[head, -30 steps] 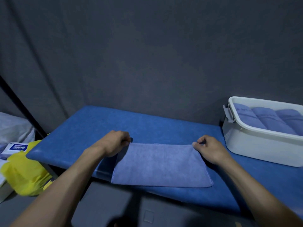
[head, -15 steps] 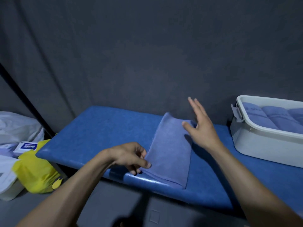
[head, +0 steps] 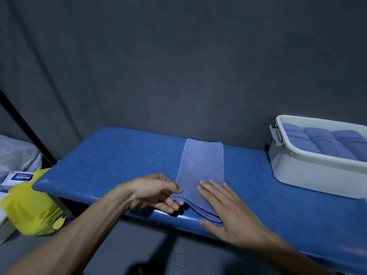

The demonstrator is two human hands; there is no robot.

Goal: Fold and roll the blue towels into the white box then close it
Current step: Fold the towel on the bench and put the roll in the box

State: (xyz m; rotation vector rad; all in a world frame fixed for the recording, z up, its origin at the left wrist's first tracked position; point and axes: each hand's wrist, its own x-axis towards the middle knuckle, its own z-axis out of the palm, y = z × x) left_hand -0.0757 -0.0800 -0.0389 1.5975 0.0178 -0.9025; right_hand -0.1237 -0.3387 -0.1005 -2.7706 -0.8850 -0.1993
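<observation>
left hand [head: 156,192] pinches near corner of soft folded blue towel [head: 200,171]. right hand [head: 228,207] lies flat, fingers straight, on near end. towel is long strip on blue padded bench [head: 111,155], under both hands. to roll well: start at near end, keep tight, edges even. white plastic box [head: 309,171] sits well right, three rolls inside.

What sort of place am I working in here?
Probably a clinic or massage room: a blue padded bench like a treatment couch, a dark curtain behind it, and a small boxed supply beside a yellow bag.
</observation>
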